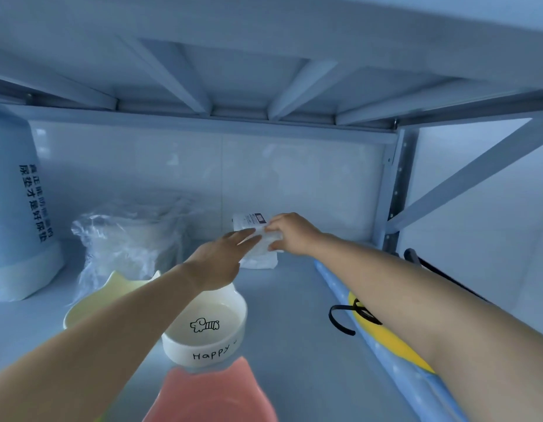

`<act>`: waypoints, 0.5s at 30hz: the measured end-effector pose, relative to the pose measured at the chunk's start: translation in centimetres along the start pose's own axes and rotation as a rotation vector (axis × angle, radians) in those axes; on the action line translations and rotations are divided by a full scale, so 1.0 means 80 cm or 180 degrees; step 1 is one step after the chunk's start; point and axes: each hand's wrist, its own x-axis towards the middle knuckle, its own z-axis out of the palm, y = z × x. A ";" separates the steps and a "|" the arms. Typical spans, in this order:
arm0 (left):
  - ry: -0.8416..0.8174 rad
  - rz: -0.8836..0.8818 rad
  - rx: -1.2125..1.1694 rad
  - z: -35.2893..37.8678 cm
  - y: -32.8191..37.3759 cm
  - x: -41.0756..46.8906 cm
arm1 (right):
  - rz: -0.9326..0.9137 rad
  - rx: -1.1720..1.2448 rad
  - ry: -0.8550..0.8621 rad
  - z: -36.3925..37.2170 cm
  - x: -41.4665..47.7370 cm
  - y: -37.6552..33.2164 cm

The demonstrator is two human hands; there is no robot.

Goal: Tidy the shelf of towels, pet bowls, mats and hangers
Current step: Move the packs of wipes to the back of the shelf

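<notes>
While upright, white bowl [185,351], dog drawing [204,325] inside

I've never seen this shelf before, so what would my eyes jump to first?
Probably the two hands meeting at the back of the shelf: the right hand pinches a small white packet while the left hand touches it, fingers straight. Next, the white bowl marked "Happy" with a dog drawing sits front and centre, and a tall blue pack stands at the far left.
</notes>
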 end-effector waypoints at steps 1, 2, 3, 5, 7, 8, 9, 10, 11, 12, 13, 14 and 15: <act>0.0027 0.0093 0.0088 0.002 0.002 -0.001 | -0.0004 0.0035 0.0049 0.002 0.000 0.000; 0.0026 0.0165 0.0197 0.004 0.004 -0.001 | 0.0001 0.0080 0.0086 0.003 -0.001 0.000; 0.0010 0.0204 0.0302 0.006 0.004 -0.002 | 0.0003 0.0109 0.0105 0.003 -0.002 0.000; -0.0032 0.0218 0.0496 0.009 0.004 0.000 | -0.0031 0.0093 0.0110 0.002 -0.004 0.001; -0.0070 0.0212 0.0666 0.009 0.002 0.003 | -0.0094 0.0055 0.0161 -0.002 -0.009 0.001; -0.0078 0.0198 0.0712 0.008 0.001 0.006 | -0.0142 0.0005 0.0228 -0.005 -0.013 0.001; -0.0081 0.0168 0.0741 0.008 0.000 0.008 | -0.0205 -0.0076 0.0306 -0.007 -0.016 0.001; -0.0080 0.0127 0.0756 0.008 -0.001 0.012 | -0.0287 -0.0177 0.0376 -0.009 -0.019 0.002; -0.0081 0.0079 0.0766 0.009 -0.003 0.015 | -0.0378 -0.0281 0.0428 -0.009 -0.022 0.001; -0.0090 0.0027 0.0765 0.009 -0.005 0.019 | -0.0469 -0.0380 0.0447 -0.008 -0.025 0.001; -0.0126 -0.0039 0.0749 0.010 -0.009 0.024 | -0.0546 -0.0479 0.0412 -0.007 -0.027 0.000; -0.0198 -0.0124 0.0681 0.011 -0.012 0.028 | -0.0595 -0.0588 0.0309 -0.005 -0.028 -0.001; -0.0300 -0.0228 0.0541 0.012 -0.016 0.032 | -0.0613 -0.0730 0.0156 -0.002 -0.029 -0.002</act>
